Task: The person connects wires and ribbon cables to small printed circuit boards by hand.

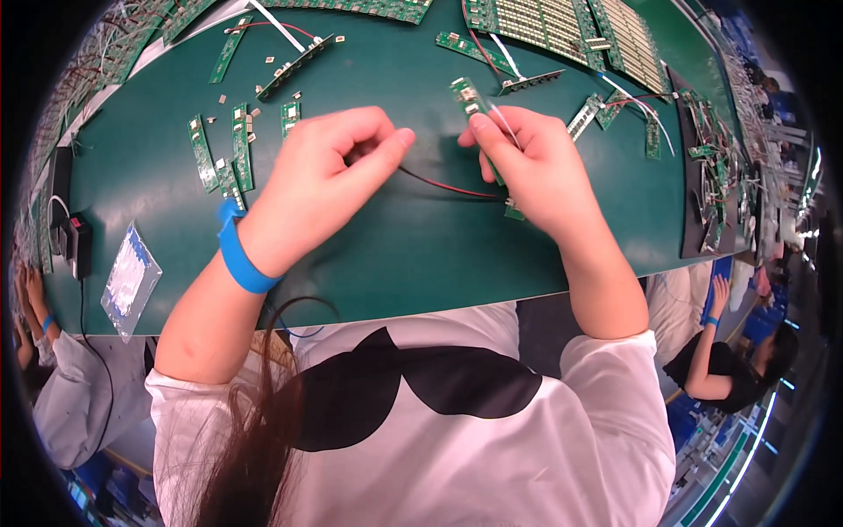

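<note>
My right hand (537,158) grips a narrow green circuit board (465,93) between thumb and fingers, its upper end sticking out above the thumb. A white cable (502,121) runs beside this board. Below the palm shows the end of a green board piece (515,211), where a red and black wire (450,186) begins. That wire stretches left to my left hand (341,156), whose fingers are curled with the thumb against them; the wire's far end is hidden there. A blue strap (244,256) circles my left wrist.
Loose narrow boards (202,154) and small chips lie on the green table (386,263) at left. Wired boards (297,67) and board panels (540,31) fill the back. A dark tray (698,189) of boards stands right, a silver bag (132,281) near left. People sit at both sides.
</note>
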Tool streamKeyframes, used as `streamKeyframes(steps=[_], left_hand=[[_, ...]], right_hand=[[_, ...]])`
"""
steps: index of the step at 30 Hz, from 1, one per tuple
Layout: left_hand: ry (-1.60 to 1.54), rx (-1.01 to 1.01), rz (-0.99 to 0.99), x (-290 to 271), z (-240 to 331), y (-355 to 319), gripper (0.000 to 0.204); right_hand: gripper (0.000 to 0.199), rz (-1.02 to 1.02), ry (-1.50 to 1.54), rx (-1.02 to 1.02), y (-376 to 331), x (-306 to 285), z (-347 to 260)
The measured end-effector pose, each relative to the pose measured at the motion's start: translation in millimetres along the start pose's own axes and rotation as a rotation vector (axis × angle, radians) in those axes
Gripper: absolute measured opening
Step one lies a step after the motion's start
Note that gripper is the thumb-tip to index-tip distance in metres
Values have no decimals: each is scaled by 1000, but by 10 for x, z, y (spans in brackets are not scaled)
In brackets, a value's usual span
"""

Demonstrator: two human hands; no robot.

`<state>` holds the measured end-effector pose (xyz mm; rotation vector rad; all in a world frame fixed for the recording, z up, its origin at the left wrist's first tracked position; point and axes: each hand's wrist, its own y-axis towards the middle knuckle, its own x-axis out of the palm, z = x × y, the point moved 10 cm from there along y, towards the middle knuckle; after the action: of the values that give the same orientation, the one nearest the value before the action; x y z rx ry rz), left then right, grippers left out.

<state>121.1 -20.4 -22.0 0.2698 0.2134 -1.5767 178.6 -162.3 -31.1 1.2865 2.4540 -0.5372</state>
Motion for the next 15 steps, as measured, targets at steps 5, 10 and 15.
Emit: streamKeyframes(steps=[5, 10, 15], left_hand=[[584, 84, 117, -260, 8, 81, 23], [312, 527, 1, -73, 528, -73, 33], [270, 563, -280, 264, 469, -171, 29]], right_hand=[[33, -302, 214, 197, -36, 142, 81], [35, -562, 365, 202, -119, 347, 65], [36, -745, 398, 316, -266, 547, 63]])
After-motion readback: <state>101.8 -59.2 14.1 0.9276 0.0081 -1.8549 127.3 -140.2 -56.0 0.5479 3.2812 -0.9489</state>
